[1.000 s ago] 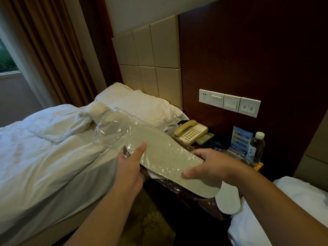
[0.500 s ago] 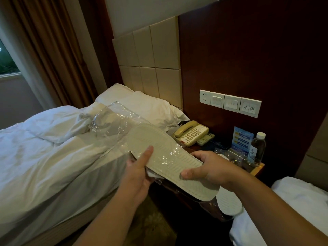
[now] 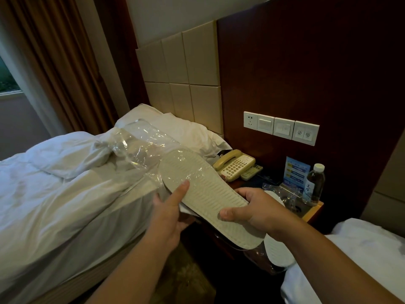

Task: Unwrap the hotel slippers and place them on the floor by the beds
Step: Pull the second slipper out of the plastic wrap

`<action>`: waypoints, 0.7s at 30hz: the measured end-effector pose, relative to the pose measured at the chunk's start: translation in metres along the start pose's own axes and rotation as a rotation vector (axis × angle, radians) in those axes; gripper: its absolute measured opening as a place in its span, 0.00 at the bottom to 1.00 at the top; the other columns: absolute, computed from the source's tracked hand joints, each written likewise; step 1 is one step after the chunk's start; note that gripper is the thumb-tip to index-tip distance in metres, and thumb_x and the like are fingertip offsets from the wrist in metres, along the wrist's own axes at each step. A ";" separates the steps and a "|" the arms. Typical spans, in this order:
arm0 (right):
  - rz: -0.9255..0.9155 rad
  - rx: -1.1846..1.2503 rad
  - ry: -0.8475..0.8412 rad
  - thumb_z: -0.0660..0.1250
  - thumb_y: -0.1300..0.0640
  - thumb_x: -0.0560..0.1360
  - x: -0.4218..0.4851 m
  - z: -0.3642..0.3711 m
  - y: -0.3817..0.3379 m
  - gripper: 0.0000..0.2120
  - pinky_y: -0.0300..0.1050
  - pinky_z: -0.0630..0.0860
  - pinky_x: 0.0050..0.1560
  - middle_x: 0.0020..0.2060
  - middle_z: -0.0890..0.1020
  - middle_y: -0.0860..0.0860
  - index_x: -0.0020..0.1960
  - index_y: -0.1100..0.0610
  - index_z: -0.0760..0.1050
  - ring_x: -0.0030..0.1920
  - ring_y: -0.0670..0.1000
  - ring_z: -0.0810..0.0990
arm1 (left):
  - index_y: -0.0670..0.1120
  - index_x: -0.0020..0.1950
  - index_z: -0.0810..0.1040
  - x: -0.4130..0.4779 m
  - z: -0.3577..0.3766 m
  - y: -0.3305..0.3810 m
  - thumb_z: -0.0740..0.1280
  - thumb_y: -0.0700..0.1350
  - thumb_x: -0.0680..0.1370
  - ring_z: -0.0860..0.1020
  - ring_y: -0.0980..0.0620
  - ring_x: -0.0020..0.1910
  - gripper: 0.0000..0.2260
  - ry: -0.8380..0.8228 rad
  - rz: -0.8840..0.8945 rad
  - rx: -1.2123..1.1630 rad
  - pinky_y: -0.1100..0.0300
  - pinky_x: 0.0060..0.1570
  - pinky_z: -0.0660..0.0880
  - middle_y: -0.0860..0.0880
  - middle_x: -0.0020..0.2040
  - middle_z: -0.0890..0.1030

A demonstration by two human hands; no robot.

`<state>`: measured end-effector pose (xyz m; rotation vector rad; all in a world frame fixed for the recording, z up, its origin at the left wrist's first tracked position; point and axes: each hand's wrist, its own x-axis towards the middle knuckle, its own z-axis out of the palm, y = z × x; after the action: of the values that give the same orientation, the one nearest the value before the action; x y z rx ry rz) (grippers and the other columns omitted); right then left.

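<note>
Slipper (image 3: 210,194): sole up, centre frame, gripped by left hand (image 3: 168,213) and right hand (image 3: 256,210). Clear plastic wrap (image 3: 142,145): half off its toe end, trailing upper left over white bed (image 3: 65,194). Second slipper (image 3: 278,251): lower right, beneath. Nightstand (image 3: 313,210): telephone (image 3: 234,164), water bottle (image 3: 314,183), right of centre.

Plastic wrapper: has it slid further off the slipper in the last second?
Yes. The plastic wrapper has slid toward the pillow, baring more of the slipper sole at the heel.
</note>
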<state>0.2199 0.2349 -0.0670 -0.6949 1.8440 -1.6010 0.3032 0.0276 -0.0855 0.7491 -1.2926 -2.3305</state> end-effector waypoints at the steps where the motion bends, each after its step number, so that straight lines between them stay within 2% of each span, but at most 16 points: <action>1: -0.002 0.005 0.005 0.80 0.56 0.65 0.002 0.001 0.002 0.17 0.33 0.77 0.34 0.44 0.87 0.45 0.52 0.50 0.80 0.42 0.45 0.86 | 0.60 0.72 0.66 -0.001 0.000 -0.007 0.85 0.53 0.52 0.85 0.39 0.51 0.52 -0.002 -0.020 0.012 0.36 0.46 0.81 0.42 0.59 0.83; 5: 0.038 -0.036 -0.027 0.82 0.51 0.62 0.007 0.003 0.010 0.18 0.40 0.79 0.39 0.45 0.87 0.46 0.49 0.46 0.82 0.45 0.47 0.86 | 0.55 0.66 0.72 0.007 0.001 -0.020 0.81 0.53 0.62 0.86 0.42 0.46 0.35 0.034 -0.024 0.011 0.43 0.39 0.82 0.45 0.53 0.86; 7: 0.061 -0.047 -0.064 0.82 0.51 0.62 0.007 -0.002 0.015 0.17 0.39 0.79 0.40 0.46 0.87 0.47 0.49 0.45 0.82 0.46 0.48 0.86 | 0.54 0.63 0.74 0.017 -0.003 -0.019 0.81 0.50 0.63 0.86 0.42 0.46 0.31 0.048 -0.005 0.001 0.40 0.40 0.81 0.46 0.51 0.87; 9: 0.086 -0.056 -0.101 0.81 0.52 0.63 0.006 -0.010 0.019 0.17 0.37 0.79 0.40 0.47 0.87 0.47 0.51 0.46 0.82 0.47 0.48 0.86 | 0.53 0.63 0.74 0.027 -0.008 -0.016 0.82 0.47 0.62 0.86 0.40 0.48 0.32 0.047 -0.027 -0.013 0.32 0.45 0.80 0.44 0.54 0.86; 11: 0.120 -0.093 -0.121 0.81 0.51 0.64 0.006 -0.022 0.021 0.18 0.37 0.79 0.40 0.47 0.87 0.47 0.52 0.47 0.82 0.47 0.48 0.86 | 0.54 0.67 0.73 0.037 -0.012 -0.014 0.82 0.44 0.61 0.84 0.38 0.52 0.36 0.049 -0.058 0.001 0.29 0.48 0.78 0.42 0.58 0.83; 14: 0.167 -0.196 -0.144 0.81 0.47 0.63 0.007 -0.046 0.024 0.19 0.43 0.80 0.47 0.48 0.86 0.46 0.52 0.45 0.82 0.48 0.47 0.85 | 0.59 0.71 0.68 0.053 -0.014 -0.015 0.80 0.44 0.62 0.86 0.42 0.48 0.41 0.080 -0.053 0.036 0.38 0.46 0.82 0.42 0.59 0.81; 16: 0.201 -0.211 -0.154 0.81 0.46 0.62 0.007 -0.067 0.029 0.18 0.46 0.79 0.52 0.50 0.86 0.46 0.51 0.43 0.82 0.50 0.47 0.85 | 0.58 0.72 0.67 0.068 -0.017 -0.018 0.78 0.40 0.67 0.87 0.45 0.45 0.38 0.096 -0.017 0.030 0.47 0.40 0.83 0.42 0.60 0.81; 18: 0.232 -0.178 -0.151 0.81 0.46 0.62 0.005 -0.090 0.036 0.18 0.47 0.81 0.50 0.51 0.86 0.48 0.50 0.43 0.82 0.51 0.49 0.85 | 0.59 0.72 0.66 0.084 -0.019 -0.024 0.73 0.36 0.74 0.87 0.44 0.45 0.33 0.121 -0.004 0.024 0.49 0.39 0.83 0.41 0.60 0.81; 21: 0.275 -0.029 -0.122 0.81 0.49 0.63 0.004 -0.121 0.052 0.19 0.44 0.81 0.44 0.51 0.85 0.54 0.52 0.47 0.83 0.51 0.56 0.85 | 0.59 0.73 0.67 0.109 -0.016 -0.041 0.69 0.33 0.77 0.86 0.45 0.47 0.31 0.142 -0.025 0.118 0.52 0.37 0.82 0.41 0.58 0.82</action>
<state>0.1291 0.3215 -0.1065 -0.5135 1.7891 -1.3291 0.2241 -0.0227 -0.1569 0.9546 -1.3733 -2.1911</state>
